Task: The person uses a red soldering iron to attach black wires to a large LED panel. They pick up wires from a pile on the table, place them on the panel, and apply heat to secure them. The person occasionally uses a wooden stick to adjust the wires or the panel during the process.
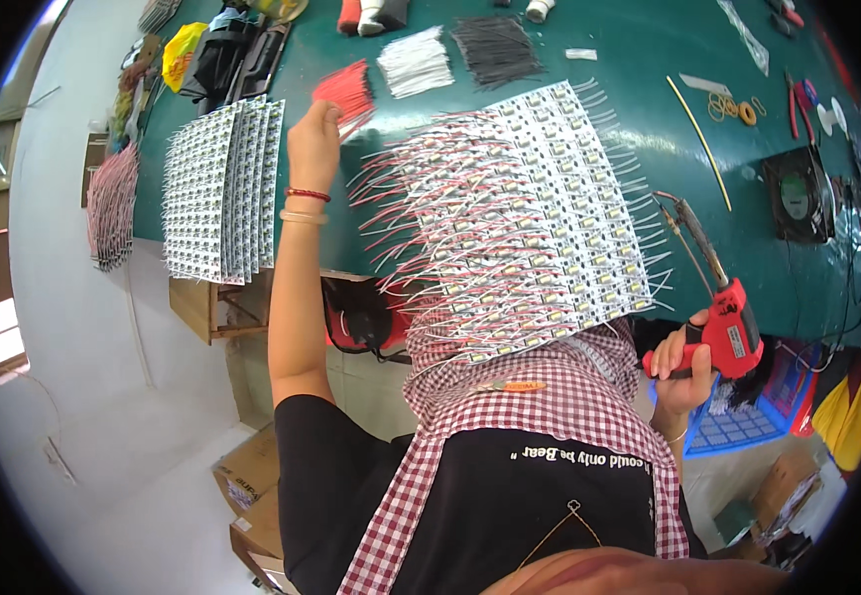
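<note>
Head view: one large white circuit-board panel point(574, 213), set at the near edge of a green table point(639, 109), its lower part overlapping the checked apron point(550, 409) in view. Rows of small pale-yellow components; long red and white wires spread over its left half; short white wires project along the right side.

Right hand point(686, 369): closed around the handle of a red-and-black soldering gun point(733, 332), whose slender metal tip rises just beside the panel's right edge.

Left hand point(313, 147): fingers bent at the near-left edge of a pile of red wires point(348, 87), above the panel's left corner; whether any strand is gripped cannot be told. Two bands at the wrist, one red, one pale.

Beyond the panel: a pile of white wires point(417, 61); beside it, a pile of black wires point(498, 50).

To the left: several similar panels point(202, 198), standing close together at the table's edge; farther up, a yellow bag point(182, 56).

To the right: a thin yellow stick point(698, 142); an orange ring point(747, 114); red-handled pliers point(802, 109); a black square fan point(799, 194).

Below, right: a blue plastic basket point(733, 432).
</note>
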A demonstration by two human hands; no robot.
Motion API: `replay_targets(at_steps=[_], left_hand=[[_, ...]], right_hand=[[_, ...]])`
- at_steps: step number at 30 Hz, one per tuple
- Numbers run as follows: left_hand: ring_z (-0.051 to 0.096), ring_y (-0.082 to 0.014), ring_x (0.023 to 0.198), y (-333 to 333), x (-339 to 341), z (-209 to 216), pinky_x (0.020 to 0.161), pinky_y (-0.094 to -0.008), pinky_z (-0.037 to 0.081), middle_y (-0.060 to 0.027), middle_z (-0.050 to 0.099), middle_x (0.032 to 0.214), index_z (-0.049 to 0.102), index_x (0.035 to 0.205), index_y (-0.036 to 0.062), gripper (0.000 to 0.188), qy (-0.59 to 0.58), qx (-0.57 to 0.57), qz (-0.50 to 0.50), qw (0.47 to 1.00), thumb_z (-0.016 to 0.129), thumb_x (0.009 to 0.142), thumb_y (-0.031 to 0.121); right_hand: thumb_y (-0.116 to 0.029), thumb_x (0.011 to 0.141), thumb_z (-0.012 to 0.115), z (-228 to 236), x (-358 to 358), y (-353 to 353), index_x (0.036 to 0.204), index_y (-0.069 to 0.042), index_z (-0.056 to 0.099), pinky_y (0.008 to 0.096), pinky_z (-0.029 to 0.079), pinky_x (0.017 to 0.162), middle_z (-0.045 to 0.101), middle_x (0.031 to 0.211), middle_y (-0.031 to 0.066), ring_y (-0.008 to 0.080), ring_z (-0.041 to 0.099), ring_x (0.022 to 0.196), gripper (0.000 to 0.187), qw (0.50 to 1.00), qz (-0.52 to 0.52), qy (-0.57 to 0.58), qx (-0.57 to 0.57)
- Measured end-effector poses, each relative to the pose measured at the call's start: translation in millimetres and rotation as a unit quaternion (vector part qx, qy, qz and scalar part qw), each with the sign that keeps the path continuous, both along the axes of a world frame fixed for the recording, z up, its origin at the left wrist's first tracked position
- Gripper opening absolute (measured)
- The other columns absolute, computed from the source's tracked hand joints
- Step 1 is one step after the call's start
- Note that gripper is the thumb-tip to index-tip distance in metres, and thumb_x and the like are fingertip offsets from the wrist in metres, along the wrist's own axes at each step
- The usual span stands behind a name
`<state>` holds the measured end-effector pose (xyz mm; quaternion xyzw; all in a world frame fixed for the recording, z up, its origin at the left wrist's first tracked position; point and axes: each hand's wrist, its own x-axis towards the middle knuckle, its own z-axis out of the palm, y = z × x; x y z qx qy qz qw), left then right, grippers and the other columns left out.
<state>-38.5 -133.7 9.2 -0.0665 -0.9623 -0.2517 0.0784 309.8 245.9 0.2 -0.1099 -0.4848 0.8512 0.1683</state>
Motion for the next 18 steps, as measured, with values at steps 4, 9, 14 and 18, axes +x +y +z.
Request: replay_targets(at_steps=[4,9,14,18], left_hand=[[0.058,-0.0369,0.083,-3,-3,-32,0.071,-0.0438,0.047,-0.017,0.06,0.085,0.056,0.09,0.0021,0.006,0.151,-0.067,-0.117,0.979,0.051,0.088,0.003],[0.055,-0.0353,0.084,2,-3,-37,0.073,-0.0436,0.045,-0.0157,0.058,0.085,0.054,0.092,0.0019,0.007,0.15,-0.101,-0.116,0.977,0.049,0.087,0.001],[0.053,-0.0372,0.078,7,5,-22,0.072,-0.0455,0.045,-0.0174,0.055,0.085,0.053,0.092,0.0015,0.01,0.188,-0.068,-0.204,0.958,0.046,0.086,0.0],[0.057,-0.0424,0.083,38,50,20,0.074,-0.044,0.047,-0.0227,0.058,0.086,0.055,0.095,-0.0001,0.016,-0.032,0.087,-0.268,0.959,0.045,0.083,-0.002]], right_hand=[[-0.034,0.098,0.048,6,-5,-1,0.119,0.0,0.036,0.0251,0.037,0.039,0.042,0.059,0.0032,0.0112,0.038,0.041,0.041,1.0,-0.013,-0.007,0.007],[-0.034,0.099,0.047,11,-8,-6,0.119,0.0,0.037,0.0246,0.037,0.039,0.041,0.059,0.0025,0.0107,0.038,0.041,0.041,1.0,-0.019,-0.012,0.008],[-0.03,0.097,0.051,21,-10,-10,0.118,0.002,0.039,0.0248,0.04,0.039,0.044,0.06,0.0039,0.0116,0.043,0.043,0.04,0.999,-0.032,-0.014,-0.017],[-0.025,0.096,0.054,32,-17,-15,0.12,0.0,0.039,0.0266,0.042,0.041,0.046,0.061,0.0044,0.0121,0.044,0.044,0.038,0.998,-0.015,-0.014,-0.066]])
